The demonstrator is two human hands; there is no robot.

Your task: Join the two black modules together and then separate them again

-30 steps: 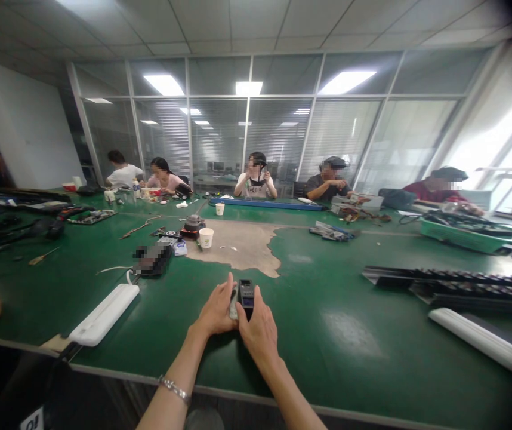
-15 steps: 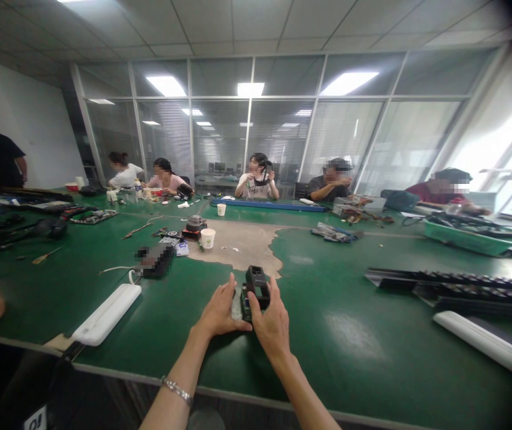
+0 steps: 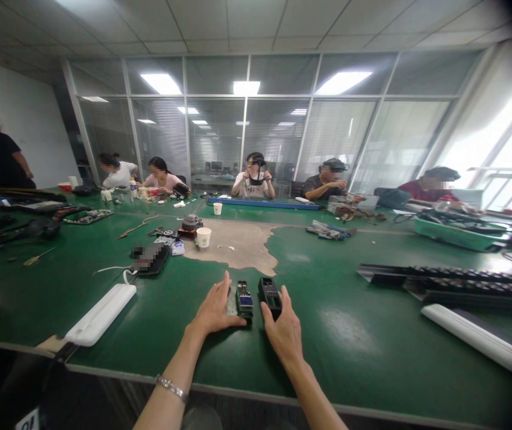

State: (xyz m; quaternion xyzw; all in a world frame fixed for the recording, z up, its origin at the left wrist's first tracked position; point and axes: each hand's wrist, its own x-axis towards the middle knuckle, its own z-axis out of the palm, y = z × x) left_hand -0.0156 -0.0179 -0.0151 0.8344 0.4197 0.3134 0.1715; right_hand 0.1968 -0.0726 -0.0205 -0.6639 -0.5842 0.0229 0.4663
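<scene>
On the green table (image 3: 336,334) in front of me lies a small device with an exposed circuit board (image 3: 244,300). My left hand (image 3: 215,309) rests beside it, thumb and fingers gripping its left side and near end. Just right of it sits a black cover (image 3: 270,295), now separate from the board. My right hand (image 3: 285,325) holds that cover, fingers curled on its near end. A silver bracelet (image 3: 172,388) is on my left wrist.
A white flat bar (image 3: 101,313) lies at the left near the table edge, another white bar (image 3: 480,340) at the right below long black strips (image 3: 453,280). A paper cup (image 3: 203,237), a worn bare patch (image 3: 238,245) and several seated people are beyond.
The black cover came off the device: my right hand lifted it, then set it down on the table to the right of the exposed board. My left hand stayed on the board.
</scene>
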